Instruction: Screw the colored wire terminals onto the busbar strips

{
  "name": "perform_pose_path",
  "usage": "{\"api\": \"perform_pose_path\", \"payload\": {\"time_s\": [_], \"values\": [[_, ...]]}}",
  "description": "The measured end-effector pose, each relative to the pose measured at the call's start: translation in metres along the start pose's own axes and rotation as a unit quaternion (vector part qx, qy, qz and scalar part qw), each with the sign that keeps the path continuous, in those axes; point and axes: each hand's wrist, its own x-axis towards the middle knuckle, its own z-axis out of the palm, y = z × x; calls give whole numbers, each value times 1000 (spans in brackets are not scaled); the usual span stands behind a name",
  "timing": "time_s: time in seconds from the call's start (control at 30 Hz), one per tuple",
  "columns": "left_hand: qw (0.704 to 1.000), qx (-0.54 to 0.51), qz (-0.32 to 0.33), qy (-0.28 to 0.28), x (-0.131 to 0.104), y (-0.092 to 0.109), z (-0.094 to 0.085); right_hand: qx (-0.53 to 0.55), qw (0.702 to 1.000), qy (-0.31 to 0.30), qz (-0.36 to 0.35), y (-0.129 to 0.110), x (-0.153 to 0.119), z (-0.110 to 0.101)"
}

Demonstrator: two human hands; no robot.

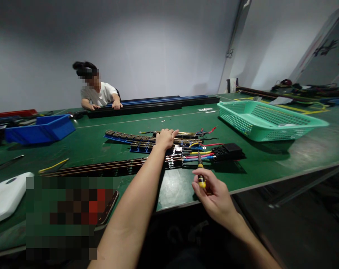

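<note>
My left hand [165, 139] reaches over several long strips with copper-coloured rods [121, 138], its fingers bent onto them; what it grips, if anything, is too small to make out. My right hand [211, 186] is closed on a yellow and black screwdriver [201, 177], whose tip points away from me, near the coloured wires. These pink, blue and yellow wires [199, 157] run from the nearest black strip [102, 168] to a black connector block [228, 150]. Red-tipped wires [211, 130] stick out at the right ends of the farther strips.
A green basket [270, 119] stands at the right, a blue bin [42, 129] at the left. Near left lie a white device [8, 196] and a yellow wire [54, 165]. Across the green table [124, 123], a person [99, 93] touches long black profiles [147, 107].
</note>
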Motion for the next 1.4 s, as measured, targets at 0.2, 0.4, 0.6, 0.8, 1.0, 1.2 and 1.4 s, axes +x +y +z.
{"api": "perform_pose_path", "payload": {"time_s": [0.2, 0.4, 0.6, 0.8, 1.0, 1.2, 1.4], "values": [[1000, -7, -4, 2, 2, -1, 2, -207, 973, -99, -14, -4, 14, 6], [1000, -12, -2, 0, 3, -3, 2, -357, 916, -184, 16, -22, 15, 9], [1000, -9, 3, -1, 1, -1, -1, -217, 964, -141, 68, -22, 22, 7], [1000, -11, -3, -10, -1, 1, -3, 29, 985, -91, 146, -14, 32, 20], [1000, -11, -3, -11, 0, 2, -3, 360, 885, 186, 229, -7, 37, 30], [1000, -13, -1, -9, 0, 1, -2, 319, 902, 163, 241, -16, 28, 27], [1000, -16, -2, -6, 1, 0, -1, 148, 981, 6, 127, -37, -3, 12]]}}
